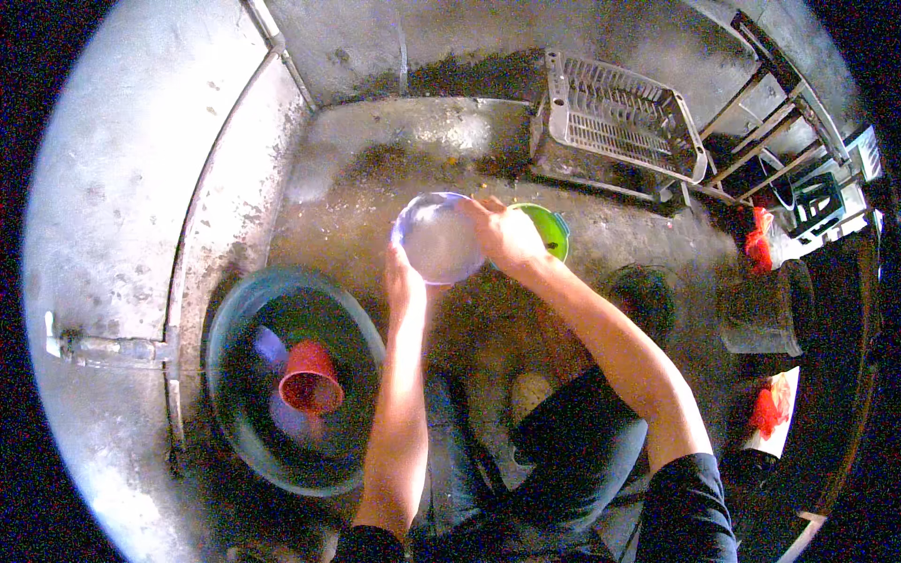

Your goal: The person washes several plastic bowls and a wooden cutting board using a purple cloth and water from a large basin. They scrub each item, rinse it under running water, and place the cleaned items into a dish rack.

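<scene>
A round, pale bowl or dish [445, 239] with a bluish rim is held up over the floor between both hands. My left hand [404, 271] grips its lower left edge. At its right edge, my right hand [508, 236] rests with the fingers bent over the rim; whether it holds anything small cannot be told. Behind the right hand, partly hidden by it, sits a green plastic bowl or basin [550, 229]. To the left of my left forearm stands a large dark round tub [232, 415], with a red plastic cup [310, 376] tilted inside it.
A slatted grey plastic crate [552, 127] stands by the back wall [464, 35]. Metal rack bars [757, 158] rise at the upper right. Red plastic bags [759, 239] lie on the right side. A dark round object [639, 299] is on the floor right of my right forearm.
</scene>
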Demonstrator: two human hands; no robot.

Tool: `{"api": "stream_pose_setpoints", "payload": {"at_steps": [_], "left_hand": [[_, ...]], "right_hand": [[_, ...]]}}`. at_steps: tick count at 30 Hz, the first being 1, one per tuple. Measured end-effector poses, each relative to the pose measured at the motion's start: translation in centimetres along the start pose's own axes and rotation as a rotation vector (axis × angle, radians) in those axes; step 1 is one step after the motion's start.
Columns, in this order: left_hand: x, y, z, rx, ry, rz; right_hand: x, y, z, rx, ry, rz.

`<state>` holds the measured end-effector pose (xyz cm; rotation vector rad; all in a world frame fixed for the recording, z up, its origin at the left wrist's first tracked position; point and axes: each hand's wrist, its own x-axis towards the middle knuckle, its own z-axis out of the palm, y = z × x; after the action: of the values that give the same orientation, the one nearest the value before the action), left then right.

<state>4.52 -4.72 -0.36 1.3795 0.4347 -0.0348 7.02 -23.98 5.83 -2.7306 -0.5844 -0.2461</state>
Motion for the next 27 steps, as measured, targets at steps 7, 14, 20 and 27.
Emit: {"api": "stream_pose_setpoints", "payload": {"at_steps": [7,14,20,27], "left_hand": [[-2.0,2.6,0.1,-0.109,0.007,-0.101],[-2.1,2.9,0.4,-0.1,0.096,-0.062],[-2.2,3.2,0.2,-0.16,0.096,-0.077],[-1.5,2.1,-0.6,-0.169,0.094,-0.054]], "right_hand": [[0.4,0.4,-3.1,-0.16,-0.092,-0.078],[1.1,-0.4,-2.0,-0.277,-0.266,-0.091],[1.2,-0.3,-1.6,-0.208,-0.148,0.002],[0.5,-0.4,-3.2,-0.259,-0.263,-0.056]]}}
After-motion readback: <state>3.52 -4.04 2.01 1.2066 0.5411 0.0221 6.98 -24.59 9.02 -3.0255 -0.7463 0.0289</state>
